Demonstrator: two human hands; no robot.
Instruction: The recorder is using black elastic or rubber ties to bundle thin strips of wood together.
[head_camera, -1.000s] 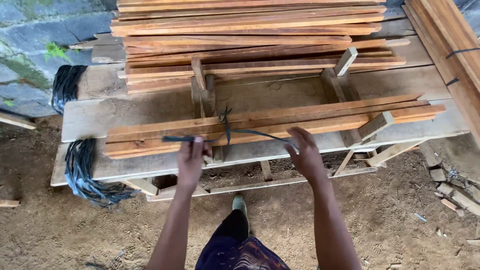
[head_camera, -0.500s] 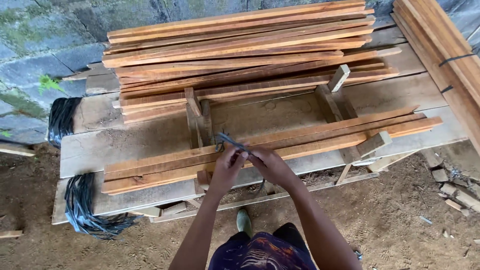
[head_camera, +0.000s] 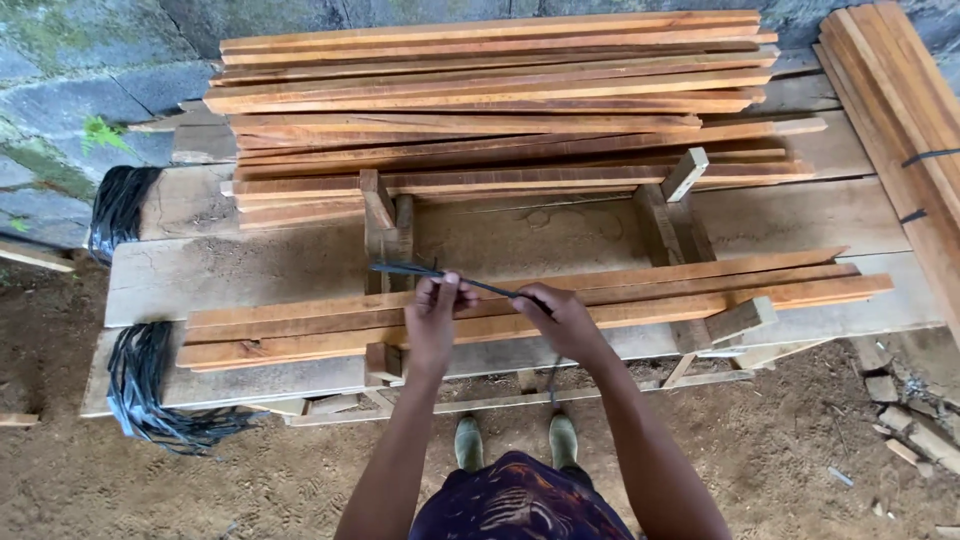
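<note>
A small bundle of long reddish wood strips (head_camera: 640, 295) lies across a rough wooden bench (head_camera: 240, 270), resting in a jig of upright wooden blocks (head_camera: 380, 215). My left hand (head_camera: 435, 315) and my right hand (head_camera: 560, 320) meet over the middle of the bundle. Both pinch a thin black plastic strap (head_camera: 405, 269) that runs over the strips; one end sticks out to the left, another hangs down below my right hand.
A tall stack of similar strips (head_camera: 490, 90) fills the back of the bench. Another strapped bundle (head_camera: 900, 110) lies at the right. Black strap bunches (head_camera: 150, 390) hang off the bench's left end. Wood scraps (head_camera: 910, 420) lie on the dirt floor; a stone wall stands behind.
My hands were apart with the strap stretched between them; they have come together over the bundle's middle, drawing the strap up over the strips. The view has moved closer.
</note>
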